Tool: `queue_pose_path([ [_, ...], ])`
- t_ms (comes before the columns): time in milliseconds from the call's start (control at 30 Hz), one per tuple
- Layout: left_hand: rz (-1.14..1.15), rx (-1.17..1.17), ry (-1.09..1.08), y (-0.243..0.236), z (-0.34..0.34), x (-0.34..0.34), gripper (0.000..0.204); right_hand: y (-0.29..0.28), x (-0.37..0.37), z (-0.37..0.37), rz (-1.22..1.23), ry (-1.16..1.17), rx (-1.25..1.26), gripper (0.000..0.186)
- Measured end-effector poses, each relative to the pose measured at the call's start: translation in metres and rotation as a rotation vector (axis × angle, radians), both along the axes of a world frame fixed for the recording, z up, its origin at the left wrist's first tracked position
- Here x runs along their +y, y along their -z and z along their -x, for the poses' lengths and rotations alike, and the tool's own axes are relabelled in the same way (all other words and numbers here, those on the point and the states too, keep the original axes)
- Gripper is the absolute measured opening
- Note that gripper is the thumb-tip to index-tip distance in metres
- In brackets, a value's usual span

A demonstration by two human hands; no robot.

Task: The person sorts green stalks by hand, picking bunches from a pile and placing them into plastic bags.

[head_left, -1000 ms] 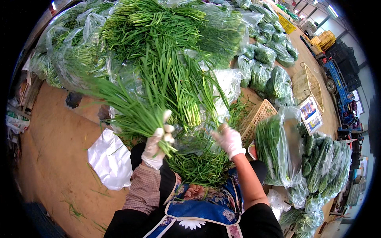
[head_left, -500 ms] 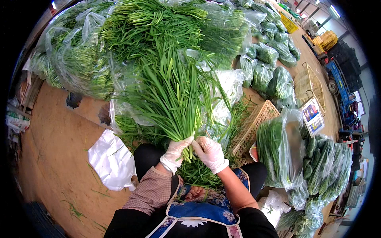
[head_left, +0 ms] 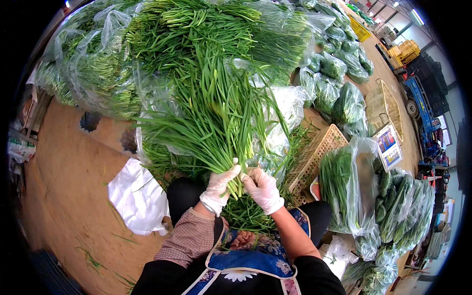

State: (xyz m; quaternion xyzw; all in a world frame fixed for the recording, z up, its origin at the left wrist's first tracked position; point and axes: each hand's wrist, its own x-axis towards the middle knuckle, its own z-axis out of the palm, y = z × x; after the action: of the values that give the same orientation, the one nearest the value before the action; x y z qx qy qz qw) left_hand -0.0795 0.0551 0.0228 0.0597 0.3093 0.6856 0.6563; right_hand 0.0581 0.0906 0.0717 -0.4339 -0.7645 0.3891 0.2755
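Observation:
A bunch of garlic chives [head_left: 216,123] fans out away from me, its pale stem ends pointing toward my lap. My left hand [head_left: 218,191], in a white glove, is wrapped round the stems just above their cut ends. Gloved as well, my right hand [head_left: 263,191] is closed in a pinch against the right side of the stem ends; exactly which stems its fingertips hold is partly hidden. Loose green leaves [head_left: 248,214] lie in my lap below both hands. Beyond the bunch, a large heap of chives [head_left: 191,29] rests on clear plastic.
A woven plastic basket [head_left: 314,160] stands right of my hands. Bagged greens [head_left: 344,187] crowd the right side, and a big clear bag of chives [head_left: 98,73] sits far left. A white plastic sheet [head_left: 137,196] lies on the brown floor [head_left: 64,182].
My right hand's fingers have shifted slightly at the stem ends. Some leaves of the bunch now spread farther left. My left hand keeps its grip.

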Motion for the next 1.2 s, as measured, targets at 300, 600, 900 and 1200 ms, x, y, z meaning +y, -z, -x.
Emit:
queue_pose_path([
  [300,-0.260,-0.004,-0.043,-0.028,0.038,-0.015,0.021,0.010,0.104,-0.029,-0.131,0.394,-0.588,0.051],
  [600,-0.193,-0.101,0.055,-0.032,0.027,-0.002,0.044,0.015,0.124,-0.020,-0.195,0.348,-0.384,0.016],
  [900,-0.181,-0.106,0.232,-0.010,-0.015,-0.012,0.056,-0.014,-0.010,-0.016,-0.631,-0.188,-0.471,0.029],
  [1200,-0.033,0.059,0.194,-0.016,-0.013,-0.043,0.025,-0.042,-0.016,-0.069,0.473,-0.043,0.069,0.075],
])
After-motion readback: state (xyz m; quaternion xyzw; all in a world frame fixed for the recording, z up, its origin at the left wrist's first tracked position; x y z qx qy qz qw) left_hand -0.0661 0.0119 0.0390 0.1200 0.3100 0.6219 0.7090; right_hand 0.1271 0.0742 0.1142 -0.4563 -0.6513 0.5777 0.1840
